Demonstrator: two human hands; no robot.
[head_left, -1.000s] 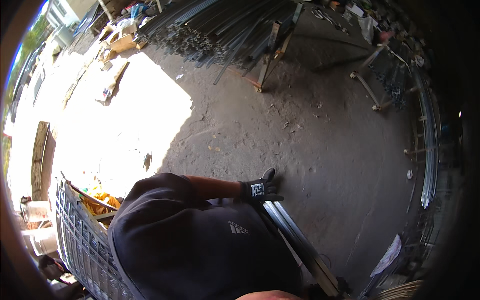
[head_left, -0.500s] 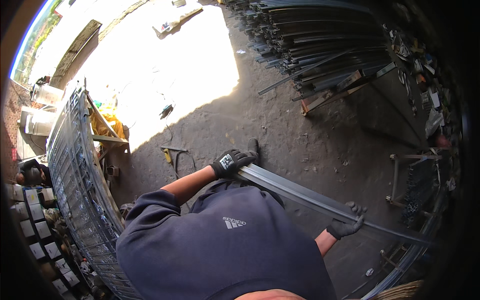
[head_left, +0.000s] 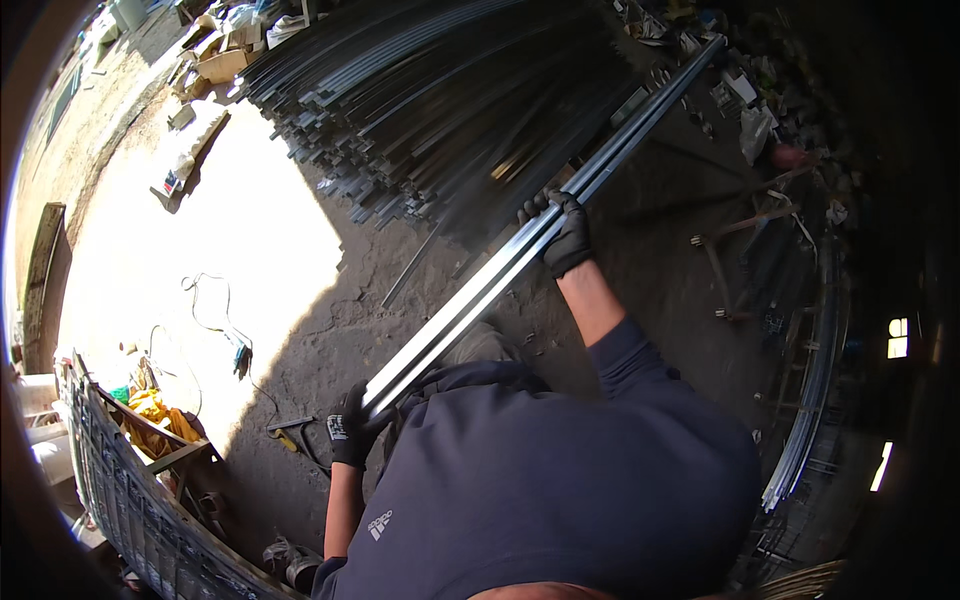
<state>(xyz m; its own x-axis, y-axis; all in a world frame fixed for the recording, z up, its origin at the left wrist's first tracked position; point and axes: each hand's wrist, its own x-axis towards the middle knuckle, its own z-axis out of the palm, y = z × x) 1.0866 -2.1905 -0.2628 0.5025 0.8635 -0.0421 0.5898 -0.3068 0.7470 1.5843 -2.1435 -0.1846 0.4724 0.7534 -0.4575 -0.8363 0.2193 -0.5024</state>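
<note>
A long pair of pale metal profiles (head_left: 448, 322), lying side by side with a dark groove between them, slants across in front of my body. My left hand (head_left: 357, 428), in a dark work glove, is closed round their near end. Farther up the length, my gloved right hand (head_left: 566, 235) grips them from below, fingers curled over the edge. From there the profiles reach toward the far right, beside a big stack of metal profiles (head_left: 350, 150).
At left stands a metal grille panel (head_left: 120, 480) with yellow cloth (head_left: 150, 415) behind it. A yellow-handled tool (head_left: 287, 440) and a cable lie on the floor near my left hand. Metal stands (head_left: 715, 270) and more long bars (head_left: 800, 440) are at right.
My body and view have turned to the right. The profiles have swung so their far end points up and right, beside the stack. Both hands still grip them.
</note>
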